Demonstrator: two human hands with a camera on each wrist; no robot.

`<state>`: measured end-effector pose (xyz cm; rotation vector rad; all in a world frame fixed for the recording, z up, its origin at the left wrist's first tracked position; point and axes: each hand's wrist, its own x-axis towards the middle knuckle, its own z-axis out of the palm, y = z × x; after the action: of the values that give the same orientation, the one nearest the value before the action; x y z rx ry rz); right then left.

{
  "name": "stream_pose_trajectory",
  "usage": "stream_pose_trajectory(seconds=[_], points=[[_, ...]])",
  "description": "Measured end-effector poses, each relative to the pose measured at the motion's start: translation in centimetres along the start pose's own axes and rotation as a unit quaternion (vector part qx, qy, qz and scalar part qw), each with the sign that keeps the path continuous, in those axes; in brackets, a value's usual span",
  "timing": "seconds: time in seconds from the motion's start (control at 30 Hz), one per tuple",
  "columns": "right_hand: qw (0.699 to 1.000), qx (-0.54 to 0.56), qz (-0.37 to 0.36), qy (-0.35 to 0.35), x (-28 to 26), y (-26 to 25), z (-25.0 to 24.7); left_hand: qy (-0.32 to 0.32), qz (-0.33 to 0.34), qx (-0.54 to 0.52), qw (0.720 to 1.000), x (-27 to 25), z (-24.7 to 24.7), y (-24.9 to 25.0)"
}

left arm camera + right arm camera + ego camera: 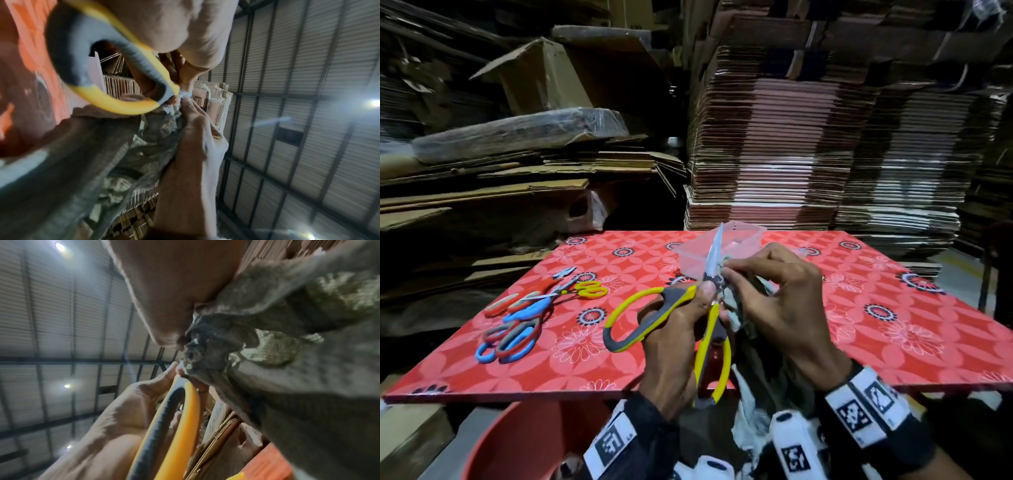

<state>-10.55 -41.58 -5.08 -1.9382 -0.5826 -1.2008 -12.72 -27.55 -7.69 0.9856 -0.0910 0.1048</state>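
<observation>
Grips one yellow-grey scissors (654, 317) in the left hand (674, 346), pinches one grey rag (732, 306) against its blade with the right hand (787, 305); one clear tub (744, 236) behind.

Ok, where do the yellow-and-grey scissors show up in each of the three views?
Head: centre of the picture, the yellow-and-grey scissors held in the left hand, blades pointing up and away.
Left wrist: upper left, one handle loop, close and blurred.
Right wrist: bottom centre, a handle seen edge-on.
Shared landmark: the grey cloth right beside the scissors in all three.
</observation>
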Motion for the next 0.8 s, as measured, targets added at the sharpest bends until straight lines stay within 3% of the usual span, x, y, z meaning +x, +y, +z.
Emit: stream_pose_trajectory(seconds=[0.33,0.53,0.67,0.8], points=[[0.993,0.041,0.113,0.008,1.4,1.8,-1.6,0.000,0.009,0.040,0.999,0.0,-0.8,0.2],[0.990,0.085,0.111,-0.026,0.2,-0.2,-1.5,0.018,-0.047,-0.030,0.998,-0.3,-0.5,0.4],[0.997,0.008,0.074,-0.015,-0.3,0.1,-1.0,-0.004,-0.083,-0.048,0.995,-0.9,0.4,0.9],[0.991,0.066,0.118,-0.021,0.1,0.1,-1.6,0.000,-0.085,-0.048,0.995,-0.9,0.4,1.1]])
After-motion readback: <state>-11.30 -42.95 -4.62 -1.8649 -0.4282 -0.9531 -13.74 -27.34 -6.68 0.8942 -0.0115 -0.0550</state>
